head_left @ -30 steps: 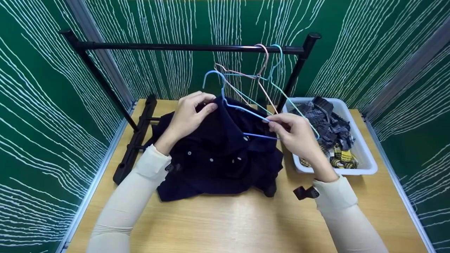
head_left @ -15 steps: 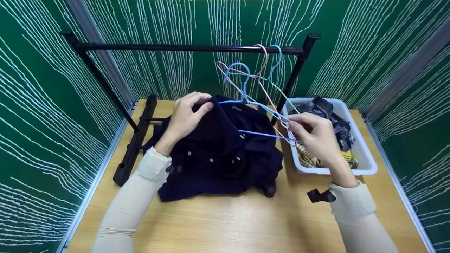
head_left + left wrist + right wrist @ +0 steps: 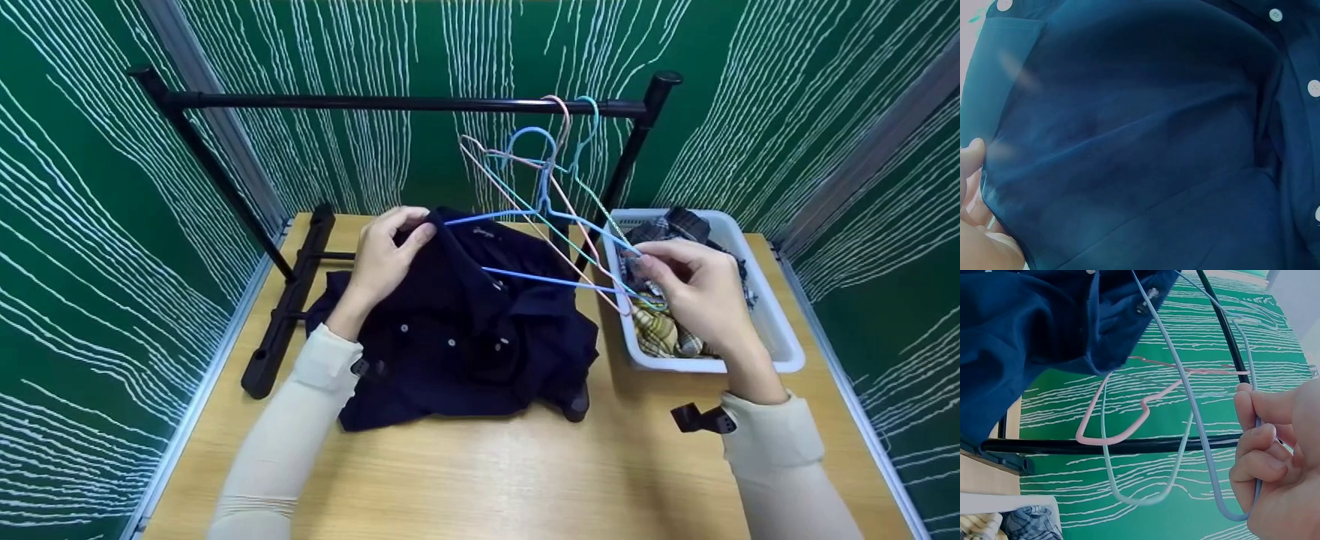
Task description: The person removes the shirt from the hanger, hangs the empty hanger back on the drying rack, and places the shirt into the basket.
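Note:
A dark navy button-up shirt (image 3: 442,375) lies bunched on the table, its collar raised. My left hand (image 3: 386,251) pinches the shirt at the collar; in the left wrist view, the thumb and fingers (image 3: 974,163) grip the cloth's edge. My right hand (image 3: 694,289) pinches a blue wire hanger (image 3: 592,225) near its right corner. The hanger's left end runs into the neck opening and is hidden by the shirt, while its hook stands up behind. In the right wrist view, fingers (image 3: 1264,464) curl round the hanger's side wire.
A black clothes rack (image 3: 337,100) stands behind the shirt. From its bar hang a pink hanger (image 3: 574,202) and a green hanger (image 3: 600,202), close behind the blue one. At right, a white basket (image 3: 780,341) holds plaid clothes (image 3: 656,334). Green walls surround the wooden table (image 3: 480,480).
My right hand has moved right with the blue hanger, drawing its hook rightward and upright. My left hand has shifted slightly left with the collar, which now sits further left.

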